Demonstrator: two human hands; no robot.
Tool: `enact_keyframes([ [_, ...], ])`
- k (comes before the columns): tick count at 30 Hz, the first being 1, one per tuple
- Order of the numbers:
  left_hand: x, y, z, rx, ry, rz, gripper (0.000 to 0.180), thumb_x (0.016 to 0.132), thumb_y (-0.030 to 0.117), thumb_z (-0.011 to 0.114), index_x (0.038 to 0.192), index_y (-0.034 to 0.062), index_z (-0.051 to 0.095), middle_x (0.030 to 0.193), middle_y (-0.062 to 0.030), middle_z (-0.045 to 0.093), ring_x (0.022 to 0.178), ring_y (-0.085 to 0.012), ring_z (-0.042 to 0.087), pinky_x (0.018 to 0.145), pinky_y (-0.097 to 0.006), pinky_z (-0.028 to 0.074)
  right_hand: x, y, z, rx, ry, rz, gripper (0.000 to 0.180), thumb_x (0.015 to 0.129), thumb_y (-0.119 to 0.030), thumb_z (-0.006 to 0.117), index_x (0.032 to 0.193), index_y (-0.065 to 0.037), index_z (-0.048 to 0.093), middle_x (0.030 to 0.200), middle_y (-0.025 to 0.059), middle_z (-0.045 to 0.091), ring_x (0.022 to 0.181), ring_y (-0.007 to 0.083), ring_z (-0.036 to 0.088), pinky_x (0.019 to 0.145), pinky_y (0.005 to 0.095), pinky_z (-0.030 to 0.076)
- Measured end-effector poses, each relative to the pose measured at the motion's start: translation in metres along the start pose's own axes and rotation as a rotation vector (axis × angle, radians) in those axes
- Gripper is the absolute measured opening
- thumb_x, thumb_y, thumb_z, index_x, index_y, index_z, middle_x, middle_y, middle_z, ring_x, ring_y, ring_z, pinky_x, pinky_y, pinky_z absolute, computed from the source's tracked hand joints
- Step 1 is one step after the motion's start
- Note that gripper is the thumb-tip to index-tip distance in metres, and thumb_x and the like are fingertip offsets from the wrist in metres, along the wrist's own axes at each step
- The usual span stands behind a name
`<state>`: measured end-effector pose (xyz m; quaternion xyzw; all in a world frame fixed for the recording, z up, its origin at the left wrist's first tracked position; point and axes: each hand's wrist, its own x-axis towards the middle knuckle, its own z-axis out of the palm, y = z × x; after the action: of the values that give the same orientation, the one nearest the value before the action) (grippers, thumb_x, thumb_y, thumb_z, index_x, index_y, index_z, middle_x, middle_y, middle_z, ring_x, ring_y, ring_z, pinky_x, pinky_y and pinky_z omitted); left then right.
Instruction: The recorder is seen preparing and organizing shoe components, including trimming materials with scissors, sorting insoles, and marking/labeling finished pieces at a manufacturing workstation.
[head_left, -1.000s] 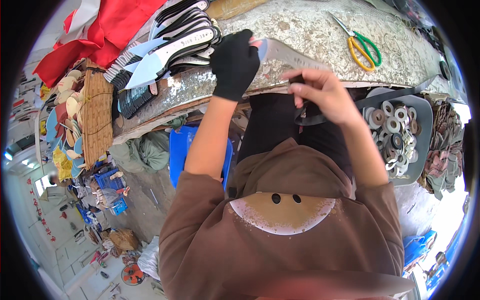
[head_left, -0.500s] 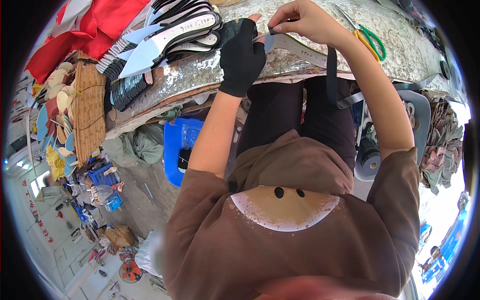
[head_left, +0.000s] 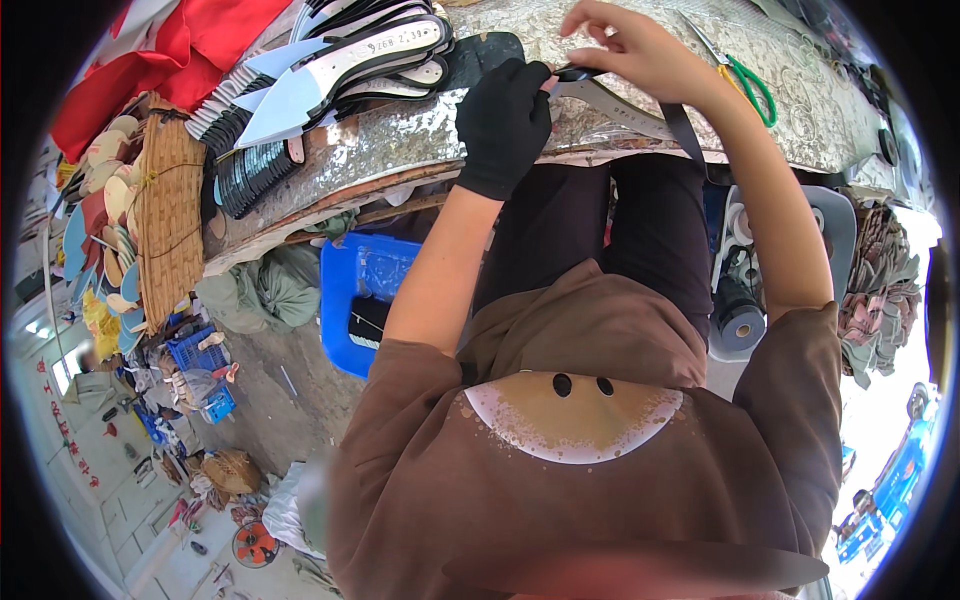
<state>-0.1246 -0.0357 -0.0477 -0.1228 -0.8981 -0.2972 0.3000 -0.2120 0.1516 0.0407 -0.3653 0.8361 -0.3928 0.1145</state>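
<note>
My left hand (head_left: 505,128), in a black glove with bare fingertips, pinches the end of a curved white shoe insole piece (head_left: 620,108) above the worktable. At that end lies a black tape (head_left: 684,132), whose free length hangs down past the piece's right end. My bare right hand (head_left: 618,48) is just above the pinched end, its fingers apart and loosely bent, the thumb close to the tape. Under the left fingers a dark flat pad (head_left: 485,58) rests on the table. To the left, a stack of similar white pieces with black edges (head_left: 375,60) is fanned out.
Scissors with green and yellow handles (head_left: 750,90) lie at the right on the worktable (head_left: 820,120). Red cloth (head_left: 165,70) and a woven basket (head_left: 170,210) are at the left. Below the table edge stand a blue bin (head_left: 340,320) and a grey tub (head_left: 840,215) with tape rolls.
My right hand's pinch has loosened and its fingers have spread. My left hand has shifted slightly right and down along with the insole piece, uncovering more of the dark pad.
</note>
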Motion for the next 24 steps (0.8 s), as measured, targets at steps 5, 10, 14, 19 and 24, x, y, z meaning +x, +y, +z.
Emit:
enact_keyframes([
  [5, -0.007, 0.004, 0.006, -0.061, 0.065, 0.045, 0.014, 0.078, 0.010, 0.067, 0.092, 0.0122, 0.067, 0.078, -0.0089, 0.061, 0.071, -0.0316, 0.061, 0.059, -0.041, 0.047, -0.011, 0.054, 0.005, 0.199, -0.189, 0.150, 0.021, 0.093, -0.022, 0.068, 0.088, -0.002, 0.067, 0.065, -0.0073, 0.050, 0.061, 0.0002, 0.041, 0.054, 0.0202, 0.031],
  [10, 0.003, 0.002, -0.001, -0.034, 0.047, -0.004, 0.014, 0.082, 0.010, 0.067, 0.096, 0.0089, 0.070, 0.078, -0.0117, 0.066, 0.071, -0.0328, 0.065, 0.062, -0.038, 0.050, -0.027, 0.027, 0.021, 0.017, 0.037, 0.228, 0.021, 0.088, -0.023, 0.072, 0.083, -0.003, 0.067, 0.059, 0.0000, 0.049, 0.058, 0.0080, 0.043, 0.055, 0.0269, 0.035],
  [14, 0.042, 0.001, -0.014, -0.031, -0.207, 0.043, 0.013, 0.082, 0.019, 0.065, 0.090, 0.0107, 0.072, 0.077, -0.0127, 0.066, 0.072, -0.0329, 0.066, 0.064, -0.042, 0.050, -0.034, 0.005, 0.037, -0.468, 0.259, 0.106, 0.018, 0.085, -0.020, 0.068, 0.084, -0.003, 0.063, 0.070, 0.0126, 0.059, 0.064, 0.0280, 0.058, 0.061, 0.0396, 0.047],
  [19, 0.062, 0.003, 0.003, 0.103, -0.366, 0.120, 0.011, 0.079, 0.022, 0.066, 0.082, 0.0122, 0.070, 0.077, -0.0104, 0.068, 0.073, -0.0333, 0.067, 0.064, -0.044, 0.051, -0.029, -0.004, 0.042, -0.744, 0.232, 0.122, 0.015, 0.087, -0.016, 0.063, 0.083, -0.002, 0.060, 0.085, 0.0135, 0.064, 0.078, 0.0331, 0.066, 0.068, 0.0437, 0.054],
  [24, 0.054, -0.001, 0.011, 0.191, -0.328, 0.206, 0.009, 0.083, 0.019, 0.064, 0.087, 0.0108, 0.068, 0.080, -0.0114, 0.067, 0.075, -0.0324, 0.066, 0.065, -0.044, 0.051, -0.043, 0.010, 0.040, -0.802, 0.235, 0.067, 0.010, 0.082, -0.008, 0.066, 0.090, -0.002, 0.062, 0.086, 0.0104, 0.065, 0.076, 0.0277, 0.068, 0.064, 0.0369, 0.055],
])
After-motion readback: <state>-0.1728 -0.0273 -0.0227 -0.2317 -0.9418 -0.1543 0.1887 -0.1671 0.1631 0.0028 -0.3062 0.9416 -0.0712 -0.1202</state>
